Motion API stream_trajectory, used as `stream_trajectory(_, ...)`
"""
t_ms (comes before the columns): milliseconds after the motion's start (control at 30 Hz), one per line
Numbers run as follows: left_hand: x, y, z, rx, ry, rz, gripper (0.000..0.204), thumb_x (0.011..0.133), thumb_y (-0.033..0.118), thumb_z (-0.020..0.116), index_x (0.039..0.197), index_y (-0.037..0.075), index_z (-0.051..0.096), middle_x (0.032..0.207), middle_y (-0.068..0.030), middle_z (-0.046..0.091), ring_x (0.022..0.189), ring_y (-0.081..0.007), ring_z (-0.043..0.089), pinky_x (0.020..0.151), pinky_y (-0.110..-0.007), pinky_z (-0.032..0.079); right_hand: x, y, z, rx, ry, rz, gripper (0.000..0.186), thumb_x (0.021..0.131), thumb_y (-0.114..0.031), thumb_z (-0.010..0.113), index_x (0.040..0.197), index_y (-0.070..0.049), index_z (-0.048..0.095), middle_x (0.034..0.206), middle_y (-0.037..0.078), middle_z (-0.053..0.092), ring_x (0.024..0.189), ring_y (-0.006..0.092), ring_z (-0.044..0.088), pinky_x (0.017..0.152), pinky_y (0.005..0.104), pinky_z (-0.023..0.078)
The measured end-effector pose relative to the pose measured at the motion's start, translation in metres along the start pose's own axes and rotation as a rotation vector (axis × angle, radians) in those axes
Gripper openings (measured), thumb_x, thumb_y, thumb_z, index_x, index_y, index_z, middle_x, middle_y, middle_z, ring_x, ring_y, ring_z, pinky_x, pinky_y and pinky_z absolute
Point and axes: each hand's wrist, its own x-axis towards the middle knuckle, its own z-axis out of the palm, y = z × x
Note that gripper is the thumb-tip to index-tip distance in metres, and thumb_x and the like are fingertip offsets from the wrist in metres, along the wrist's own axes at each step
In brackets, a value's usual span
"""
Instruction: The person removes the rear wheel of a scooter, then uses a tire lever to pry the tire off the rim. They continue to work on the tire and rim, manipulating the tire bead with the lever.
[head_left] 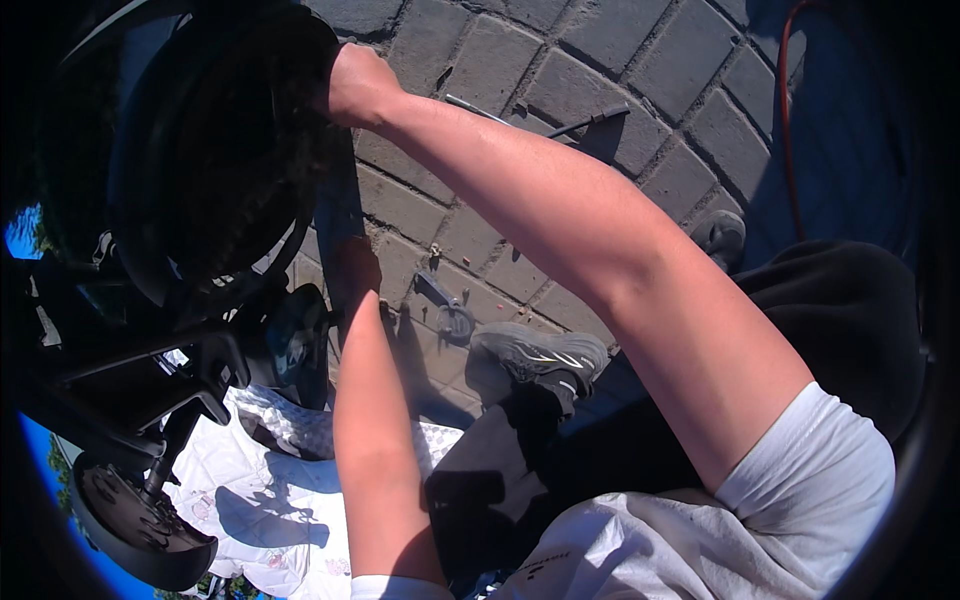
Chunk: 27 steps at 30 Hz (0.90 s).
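A large black wheel fills the upper left, most of it lost in deep shadow. My right hand is at its far right rim, curled closed with the knuckles in sunlight. Its fingertips and whatever they grip are hidden in the dark. Nearer to me, my left hand reaches to the wheel's lower right side. Shadow covers that hand, and its fingers do not show.
Grey paving bricks lie beneath. On them are a dark-ended tool, a thin metal rod and a ring-ended metal part. A grey shoe stands close. Black vehicle parts and a white patterned cloth are at lower left.
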Motion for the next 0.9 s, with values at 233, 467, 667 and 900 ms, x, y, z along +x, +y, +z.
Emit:
stream_trajectory(233,-0.071,0.025,0.030,0.147,0.069,0.363,0.022,0.091,0.022,0.055,0.099,0.007,0.069,0.096,-0.0160,0.067,0.091,-0.0331,0.065,0.081,-0.043,0.053,-0.034,0.033,-0.003,0.302,-0.077,0.149,0.041,0.088,-0.037,0.065,0.089,0.003,0.068,0.079,0.024,0.068,0.084,0.0392,0.067,0.071,0.0428,0.051)
stream_trajectory(467,-0.103,0.032,-0.001,-0.411,0.064,0.006,0.014,0.085,0.015,0.062,0.086,0.003,0.067,0.092,-0.0187,0.065,0.088,-0.0374,0.062,0.077,-0.044,0.050,-0.129,0.059,0.058,-0.247,-0.489,0.260,0.019,0.075,-0.013,0.065,0.089,-0.003,0.073,0.095,0.019,0.071,0.093,0.0334,0.069,0.081,0.0428,0.055)
stream_trajectory(667,-0.127,0.023,-0.013,-0.386,0.001,0.145,0.014,0.084,0.015,0.061,0.081,0.002,0.066,0.089,-0.0189,0.065,0.088,-0.0361,0.062,0.076,-0.045,0.050,-0.149,0.051,0.085,-0.310,-0.507,0.237,0.014,0.073,-0.011,0.065,0.082,-0.009,0.075,0.092,0.017,0.072,0.093,0.0286,0.070,0.077,0.0374,0.056)
stream_trajectory(900,-0.151,0.017,-0.005,-0.259,0.155,0.310,0.009,0.083,0.014,0.062,0.083,0.006,0.066,0.088,-0.0095,0.058,0.086,-0.0314,0.060,0.074,-0.042,0.051,-0.193,0.067,0.047,-0.215,-0.437,0.404,0.018,0.079,-0.020,0.067,0.087,-0.006,0.075,0.091,0.018,0.071,0.092,0.0319,0.069,0.082,0.0436,0.054)
